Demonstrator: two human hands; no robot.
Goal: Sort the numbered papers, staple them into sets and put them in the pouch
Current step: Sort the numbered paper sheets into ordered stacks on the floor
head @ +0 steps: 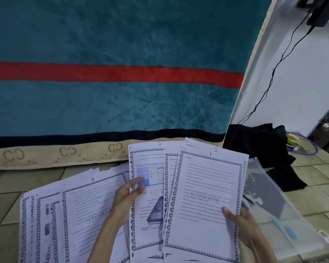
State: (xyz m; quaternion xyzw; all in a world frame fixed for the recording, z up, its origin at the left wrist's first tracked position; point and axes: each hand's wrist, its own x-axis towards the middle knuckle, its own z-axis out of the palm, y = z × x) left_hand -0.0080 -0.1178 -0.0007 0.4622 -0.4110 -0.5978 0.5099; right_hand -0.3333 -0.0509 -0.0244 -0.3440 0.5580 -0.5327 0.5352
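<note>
i am watching the left hand (126,196) pinching the white bordered sheet numbered 4 (147,196) and the right hand (243,224) gripping the fanned white sheets numbered 1 and 2 (207,196).

A teal blanket (112,38) carries a red horizontal stripe, a black band lower down and a beige border printed with faint paired letter C motifs. The white papers (207,196) show grey text, dark blue-grey checkered borders, pale "STORAGE" watermarks and red handwritten numbers; one page has a light blue screenshot. Beige floor tiles (6,202) with dark joints lie below, a translucent pouch (285,215) holds pale blue shapes, and black cloth (254,141) sits beside white wall (302,76).
</note>
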